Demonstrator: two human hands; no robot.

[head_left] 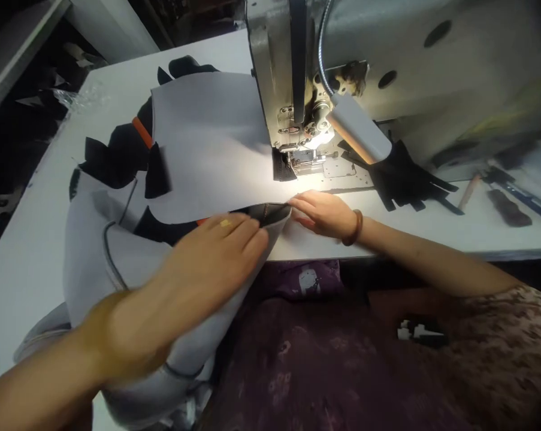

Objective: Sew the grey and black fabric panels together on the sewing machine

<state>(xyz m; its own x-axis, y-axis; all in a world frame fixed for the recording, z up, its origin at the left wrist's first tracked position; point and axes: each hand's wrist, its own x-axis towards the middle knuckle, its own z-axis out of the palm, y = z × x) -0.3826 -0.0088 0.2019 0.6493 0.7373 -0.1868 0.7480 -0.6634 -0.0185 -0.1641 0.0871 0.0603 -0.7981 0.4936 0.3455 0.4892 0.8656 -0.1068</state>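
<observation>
A large sheet of grey padded fabric (pixel 198 143) spreads over the sewing table, with black cut pieces (pixel 124 152) and an orange strip (pixel 142 132) along its left side. My left hand (pixel 211 257), blurred by motion, presses on a folded part of the grey fabric, whose dark underside shows at the fold (pixel 263 212). My right hand (pixel 322 214), with a brown bead bracelet (pixel 354 227) on its wrist, has its fingertips at that fold's edge. The sheet's front edge lies just before the presser foot (pixel 292 160) of the sewing machine (pixel 369 60), and a black piece (pixel 283 166) lies under the foot.
A lamp (pixel 357 129) lights the needle area. Black cut strips (pixel 405 179) lie right of the machine, near a wooden-handled tool (pixel 468 191), a dark handle (pixel 508 207) and a blue-handled tool (pixel 522 194). The white table's front edge (pixel 432 251) runs above my patterned lap (pixel 342 359).
</observation>
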